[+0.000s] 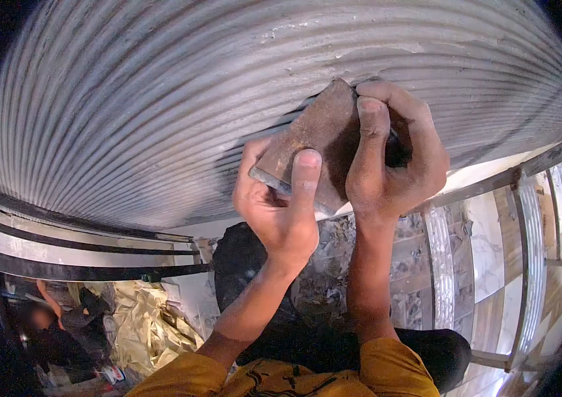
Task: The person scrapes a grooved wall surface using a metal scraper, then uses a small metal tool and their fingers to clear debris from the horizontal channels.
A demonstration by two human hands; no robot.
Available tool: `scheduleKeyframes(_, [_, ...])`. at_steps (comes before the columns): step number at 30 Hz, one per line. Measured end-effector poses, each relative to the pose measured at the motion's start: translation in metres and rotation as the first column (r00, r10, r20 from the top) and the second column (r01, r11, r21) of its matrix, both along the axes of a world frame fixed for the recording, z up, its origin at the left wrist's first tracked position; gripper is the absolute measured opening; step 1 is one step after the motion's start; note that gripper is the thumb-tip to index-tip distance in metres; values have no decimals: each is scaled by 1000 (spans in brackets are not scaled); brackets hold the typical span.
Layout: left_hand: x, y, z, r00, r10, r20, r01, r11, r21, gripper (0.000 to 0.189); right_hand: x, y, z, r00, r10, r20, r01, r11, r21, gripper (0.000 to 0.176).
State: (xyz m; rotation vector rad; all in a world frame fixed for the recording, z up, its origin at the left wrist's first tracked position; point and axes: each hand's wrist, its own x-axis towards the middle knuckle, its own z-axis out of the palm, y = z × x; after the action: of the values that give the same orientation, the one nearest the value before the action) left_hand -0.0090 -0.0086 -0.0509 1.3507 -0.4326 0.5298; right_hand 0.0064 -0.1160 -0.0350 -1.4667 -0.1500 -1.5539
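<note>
L hand (273, 210) clamps the brown piece (321, 132) btwn thumb on its face & fingers behind; piece sits tilted, abt 1 o'clock of view ctr, right by the ribbed panel (162, 99) sweeping 9 thru 12 to 3. R hand (403, 145) is curled in a ring, thumb & index tips close tog. at piece's upper R edge; can't tell if gripping. Gold foil (152, 324) at 7–8 o'clock, co-worker (62, 337) beside it, 8 o'clock.

ribbed grey metal panel (148, 112) cut off at 12 o'clock, left hand (284, 205) partly hidden behind flat brown piece (317, 142), dark-clothed person (62, 337) blurred at 8 o'clock
</note>
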Motion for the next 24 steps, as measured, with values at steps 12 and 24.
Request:
scheduleKeyframes(12, [4, -7, -9, 993, 109, 39, -106, 992, -75, 24, 1, 2, -7, 996, -88, -3, 87, 993, -80, 8])
scheduleKeyframes(24, [-5, 1, 8, 999, 43, -9, -44, 995, -88, 23, -38, 12, 37, 877, -88, -473, 75, 996, -46, 8])
